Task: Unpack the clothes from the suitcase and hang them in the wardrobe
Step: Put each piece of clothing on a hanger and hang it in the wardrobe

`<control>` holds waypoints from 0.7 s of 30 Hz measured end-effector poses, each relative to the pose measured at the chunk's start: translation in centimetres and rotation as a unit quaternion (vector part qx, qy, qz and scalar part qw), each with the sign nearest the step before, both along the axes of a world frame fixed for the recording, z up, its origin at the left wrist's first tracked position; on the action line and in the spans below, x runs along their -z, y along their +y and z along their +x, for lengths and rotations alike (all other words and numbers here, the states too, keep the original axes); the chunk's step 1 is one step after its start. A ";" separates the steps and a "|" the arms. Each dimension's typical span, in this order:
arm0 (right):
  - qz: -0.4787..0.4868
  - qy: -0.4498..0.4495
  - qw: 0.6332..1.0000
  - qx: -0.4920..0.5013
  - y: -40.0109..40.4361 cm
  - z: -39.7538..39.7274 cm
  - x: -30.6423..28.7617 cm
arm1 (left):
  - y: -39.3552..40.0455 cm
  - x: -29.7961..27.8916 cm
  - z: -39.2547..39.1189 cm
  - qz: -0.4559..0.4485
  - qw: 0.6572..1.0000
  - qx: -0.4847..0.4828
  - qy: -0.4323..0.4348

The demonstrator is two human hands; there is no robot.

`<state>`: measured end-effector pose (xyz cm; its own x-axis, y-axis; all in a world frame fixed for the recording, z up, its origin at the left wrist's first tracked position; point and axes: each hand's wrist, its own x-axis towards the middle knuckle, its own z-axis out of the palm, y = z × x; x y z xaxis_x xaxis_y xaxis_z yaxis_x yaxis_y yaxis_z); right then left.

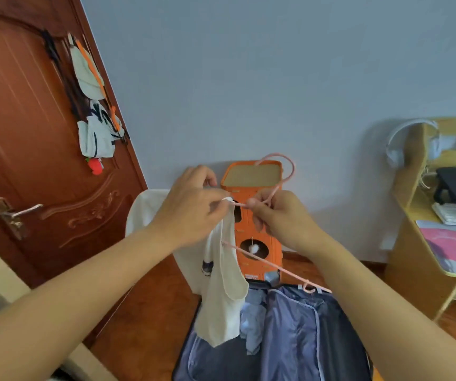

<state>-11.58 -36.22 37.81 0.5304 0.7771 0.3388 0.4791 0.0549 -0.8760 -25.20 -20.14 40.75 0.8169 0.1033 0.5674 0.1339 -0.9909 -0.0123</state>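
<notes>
Left hand [191, 207] pinches white garment [221, 287]; right hand [281, 215] grips pink hanger [276, 188] beside it

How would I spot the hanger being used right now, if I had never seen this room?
Start at the tall orange plastic box against the grey wall. In front of it the right hand grips a thin pale pink plastic hanger, while the left hand pulls a cream garment onto it. It is the only pink hanger there.

Grey wall [248, 78], red-brown door [15, 133], yellow desk [419, 243], wooden floor [144, 312].
</notes>
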 end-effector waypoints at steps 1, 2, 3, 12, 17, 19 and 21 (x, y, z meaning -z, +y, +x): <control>0.010 0.001 1.000 -0.014 -0.3 0.4 -1.1 | 0.0 -1.3 0.2 -0.028 0.998 0.013 0.047; 0.019 -0.003 1.000 -0.020 -0.4 0.8 -2.2 | -0.2 -2.5 0.7 -0.014 0.996 0.009 0.091; 0.033 -0.013 0.999 -0.005 -0.4 1.3 -3.0 | -0.3 -3.5 1.1 0.038 0.992 -0.005 0.117; -0.074 -0.211 0.974 0.044 -0.7 -3.2 10.7 | 2.9 -6.7 1.7 0.020 0.999 0.000 0.030; -0.173 -0.391 0.894 0.134 -4.3 3.4 14.5 | 7.7 -6.5 -3.8 0.002 0.999 -0.048 0.016; -0.188 -0.417 0.880 0.124 -5.8 5.7 14.3 | 9.3 -6.8 -6.1 -0.055 0.997 -0.060 -0.018; -0.139 -0.389 0.909 0.064 -5.1 4.7 12.9 | 9.8 -7.2 -7.2 -0.071 0.995 -0.067 -0.028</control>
